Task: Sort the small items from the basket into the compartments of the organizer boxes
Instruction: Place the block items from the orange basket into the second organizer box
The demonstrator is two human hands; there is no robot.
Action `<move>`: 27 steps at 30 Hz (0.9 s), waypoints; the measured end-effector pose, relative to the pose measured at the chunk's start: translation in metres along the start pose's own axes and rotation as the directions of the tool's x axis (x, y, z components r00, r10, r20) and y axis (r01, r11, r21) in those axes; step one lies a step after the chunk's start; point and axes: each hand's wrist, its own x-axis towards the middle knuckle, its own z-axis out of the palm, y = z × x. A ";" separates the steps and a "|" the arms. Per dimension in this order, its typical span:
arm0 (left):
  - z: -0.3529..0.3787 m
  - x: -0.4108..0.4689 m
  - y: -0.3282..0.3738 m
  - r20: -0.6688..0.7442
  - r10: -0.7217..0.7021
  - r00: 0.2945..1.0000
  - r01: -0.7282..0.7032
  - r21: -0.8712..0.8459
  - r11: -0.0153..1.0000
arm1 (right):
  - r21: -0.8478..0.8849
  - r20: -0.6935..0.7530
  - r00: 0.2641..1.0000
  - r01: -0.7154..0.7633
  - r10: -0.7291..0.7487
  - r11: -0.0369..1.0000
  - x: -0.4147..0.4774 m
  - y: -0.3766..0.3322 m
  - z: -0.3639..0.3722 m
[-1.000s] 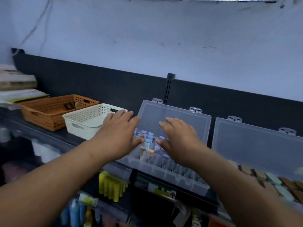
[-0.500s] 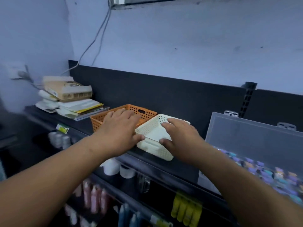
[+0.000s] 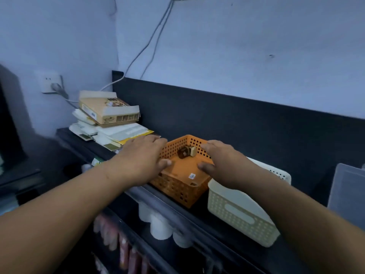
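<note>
I hold both hands palm-down over the orange perforated basket (image 3: 183, 176) on the dark shelf (image 3: 201, 213). The left hand (image 3: 142, 155) is over its left rim and the right hand (image 3: 223, 162) over its right rim, fingers straight, gripping nothing. Two small items (image 3: 185, 152) lie in its far corner. A white basket (image 3: 237, 214) stands just right of it, and a clear organizer box lid (image 3: 347, 194) is farther right.

Left hand (image 3: 142, 157) and right hand (image 3: 223, 161) are bare, forearms uncovered to the frame's edge; a speck, perhaps a mole, marks the left forearm (image 3: 79, 194).
</note>
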 end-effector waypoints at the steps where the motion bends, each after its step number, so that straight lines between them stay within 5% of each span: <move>1: 0.003 0.008 -0.006 -0.002 -0.007 1.000 0.007 0.010 1.000 | 0.001 0.005 1.000 0.006 -0.006 1.000 0.015 0.000 0.003; 10: 0.037 0.081 -0.054 0.071 -0.018 0.997 0.020 -0.034 0.999 | 0.140 0.261 0.960 0.067 -0.102 0.988 0.122 -0.018 0.059; 19: 0.066 0.138 -0.081 0.178 0.220 0.959 -0.172 -0.250 0.953 | 0.155 0.647 0.762 -0.103 -0.022 0.983 0.162 -0.021 0.092; 23: 0.071 0.154 -0.074 0.225 0.347 0.911 -0.278 -0.287 0.917 | 0.203 0.677 0.736 -0.190 0.003 0.961 0.165 -0.018 0.095; 27: 0.076 0.169 -0.066 0.244 0.455 0.857 -0.356 -0.359 0.863 | 0.127 0.513 0.833 -0.311 0.206 0.942 0.167 -0.004 0.096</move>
